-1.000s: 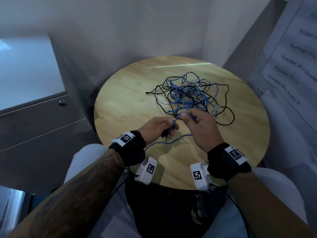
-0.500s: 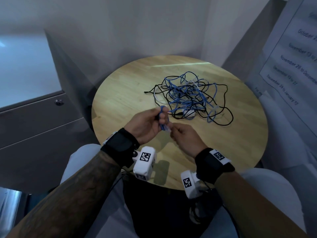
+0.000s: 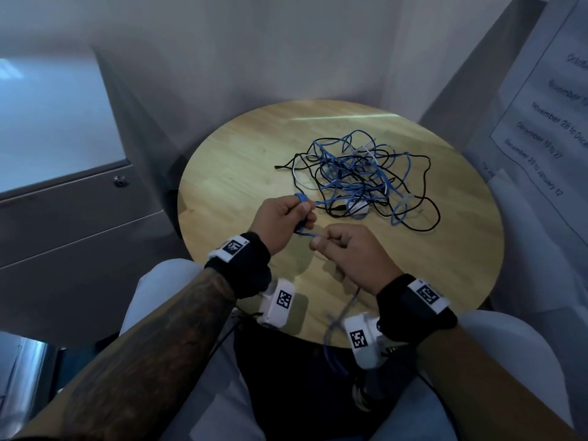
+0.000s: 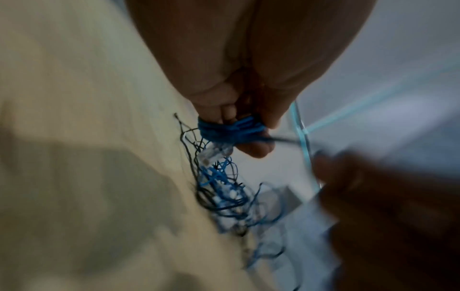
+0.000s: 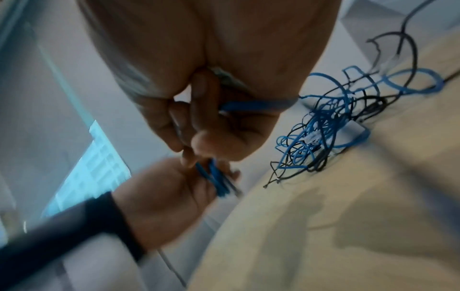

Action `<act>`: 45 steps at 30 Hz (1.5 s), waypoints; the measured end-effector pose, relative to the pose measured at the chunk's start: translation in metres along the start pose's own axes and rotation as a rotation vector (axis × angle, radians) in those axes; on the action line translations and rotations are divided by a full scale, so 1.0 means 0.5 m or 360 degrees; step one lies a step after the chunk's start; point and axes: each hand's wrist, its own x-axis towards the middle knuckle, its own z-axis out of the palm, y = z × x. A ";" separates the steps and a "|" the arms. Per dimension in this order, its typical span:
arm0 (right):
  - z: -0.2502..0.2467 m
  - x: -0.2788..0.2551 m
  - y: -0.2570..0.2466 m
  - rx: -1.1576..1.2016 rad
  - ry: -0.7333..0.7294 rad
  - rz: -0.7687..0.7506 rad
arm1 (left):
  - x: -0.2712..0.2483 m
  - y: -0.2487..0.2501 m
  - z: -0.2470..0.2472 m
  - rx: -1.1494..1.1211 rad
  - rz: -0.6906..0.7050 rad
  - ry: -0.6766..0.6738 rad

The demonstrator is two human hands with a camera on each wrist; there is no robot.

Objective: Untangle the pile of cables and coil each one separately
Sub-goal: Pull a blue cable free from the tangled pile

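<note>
A tangle of blue, black and white cables [image 3: 359, 176] lies on the round wooden table [image 3: 241, 154]. My left hand [image 3: 283, 219] holds several turns of the blue cable [image 3: 301, 198] wound round its fingers; in the left wrist view the blue coil [image 4: 231, 130] sits by a clear plug [image 4: 214, 153]. Just right of it, my right hand [image 3: 346, 253] pinches the same blue cable [image 5: 259, 104], which runs through its palm. A loose blue length [image 3: 334, 342] hangs below that hand over the table edge. The cable pile [image 5: 323, 126] lies beyond both hands.
A grey cabinet [image 3: 63, 218] with a lock stands to the left. Walls meet in a corner behind the table. A printed notice [image 3: 547, 122] hangs on the right. My knees in light trousers [image 3: 159, 297] are under the near table edge.
My right hand pulled back from the pile toward me and drew blue cable with it. My left hand turned, and blue turns now show round its fingers.
</note>
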 end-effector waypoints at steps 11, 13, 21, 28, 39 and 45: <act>-0.043 0.033 0.025 -0.0205 0.0321 -0.0218 | -0.027 0.014 0.031 -0.0186 -0.0412 -0.0605; -0.039 0.036 0.033 -0.0160 0.0332 -0.0182 | -0.027 0.022 0.027 -0.0241 -0.0462 -0.0682; -0.034 0.044 0.057 -0.0006 0.0355 -0.0104 | -0.027 0.035 0.026 -0.1121 -0.0608 -0.0684; 0.026 0.027 0.039 0.0081 0.0000 0.0147 | 0.010 0.024 -0.010 -0.1475 -0.0462 -0.0163; 0.030 -0.005 0.012 -0.0241 -0.0304 -0.0049 | 0.018 0.000 -0.017 -0.0722 -0.0083 0.0272; -0.009 -0.004 -0.021 -0.0108 -0.0011 -0.0263 | -0.007 -0.007 0.006 0.0517 0.0173 -0.0308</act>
